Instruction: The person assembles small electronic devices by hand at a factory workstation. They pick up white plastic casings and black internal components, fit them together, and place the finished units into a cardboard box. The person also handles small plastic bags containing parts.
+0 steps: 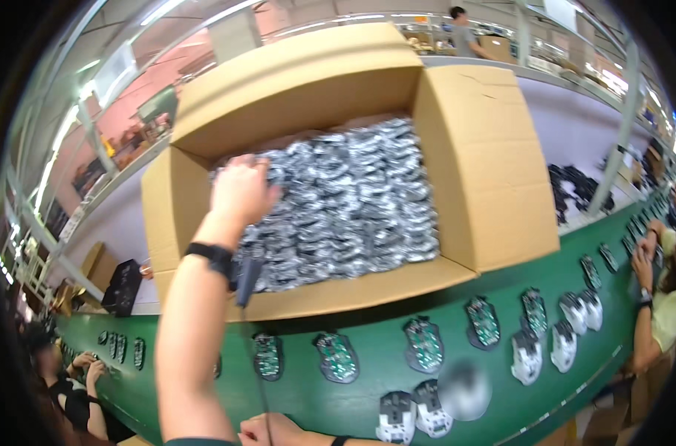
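We saw the left hand [240,189] reaching deep into the open cardboard box [278,111], fingers curled down and the back of the hand turned up toward us; it rested on the heap of small bagged parts [353,201] near the box's left wall, but we could not tell whether the fingers had closed on a bag or merely touched the pile. The left forearm rose nearly straight from the lower edge, stretched out long, with a black wrist strap [212,256] around it and a dark cord hanging from the strap. The right hand [271,430] lay low at the near edge of the green bench [368,401], loosely closed into a fist, and what it held, if anything, was hidden from us. The box stood at the far side of the bench with its flaps folded outward, the right flap [486,163] spread wide, and it was filled almost to the top with the shiny silver-grey bags. On the bench in front of the box, a row of dark mouse bases with green circuit boards [336,357] ran from left to right, each apart from its neighbour, and toward the near right stood several white mouse shells [527,357]. At the right end of the bench another person's hand [642,266] hovered over the row, and at the far left a further person's hands [85,364] worked beside more of the bases.
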Motion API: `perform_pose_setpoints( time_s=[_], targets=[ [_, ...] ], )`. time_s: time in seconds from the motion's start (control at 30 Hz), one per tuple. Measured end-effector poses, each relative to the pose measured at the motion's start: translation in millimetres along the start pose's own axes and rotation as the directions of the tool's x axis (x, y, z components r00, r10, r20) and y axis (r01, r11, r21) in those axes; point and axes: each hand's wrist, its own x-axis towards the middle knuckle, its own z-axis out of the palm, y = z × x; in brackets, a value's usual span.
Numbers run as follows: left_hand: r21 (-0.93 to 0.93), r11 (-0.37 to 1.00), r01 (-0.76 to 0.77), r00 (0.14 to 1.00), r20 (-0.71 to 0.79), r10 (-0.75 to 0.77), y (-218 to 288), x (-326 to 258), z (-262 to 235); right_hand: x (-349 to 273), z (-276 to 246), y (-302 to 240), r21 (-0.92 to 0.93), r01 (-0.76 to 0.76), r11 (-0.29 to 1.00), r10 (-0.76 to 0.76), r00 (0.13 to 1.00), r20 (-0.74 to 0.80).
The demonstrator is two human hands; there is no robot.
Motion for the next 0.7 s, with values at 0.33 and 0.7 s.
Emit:
perform_pose_setpoints(
  time_s=[0.33,0.7],
  targets=[
    [-0.276,0.958,-0.073,0.960,0.242,0.142,24.1,68.2,67.4,-31.2,2.7,-1.8,-0.063,-0.002,0.998,0.003,1.000,0.011],
    [-0.143,0.989,-0.043,0.998,0.048,0.051,47.4,58.2,83.5,-32.1,3.9,-0.8,0.033,0.176,0.984,-0.164,0.961,-0.222]
  ],
)
